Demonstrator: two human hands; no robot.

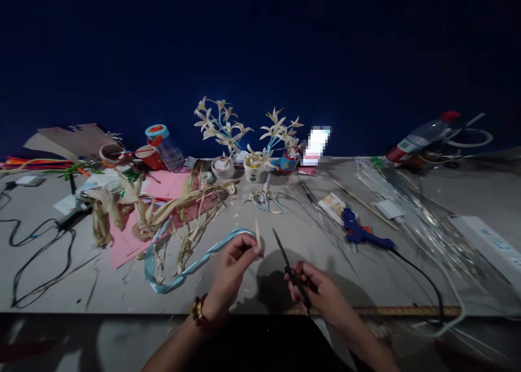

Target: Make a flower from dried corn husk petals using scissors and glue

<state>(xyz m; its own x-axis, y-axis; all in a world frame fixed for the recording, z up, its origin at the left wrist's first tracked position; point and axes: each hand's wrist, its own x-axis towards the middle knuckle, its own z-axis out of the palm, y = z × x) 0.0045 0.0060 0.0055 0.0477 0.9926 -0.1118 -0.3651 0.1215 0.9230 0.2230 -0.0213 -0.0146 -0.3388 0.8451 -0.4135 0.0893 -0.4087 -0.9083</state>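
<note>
Observing remotely, I note the left hand (236, 263) pinching a pale, slender, pointed, husk-like strip (257, 232) above the grey flat-topped table (122, 285), right hand (315, 288) gripping slim black scissors (281, 248) beside it; strip probably light, fragile, best held near its base.

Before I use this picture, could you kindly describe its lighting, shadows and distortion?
Head view: dim, with the blue backdrop nearly black; a bright pixelated patch beside the flowers; a dark shadow on the table beside the right hand; side edges look stretched.
</note>
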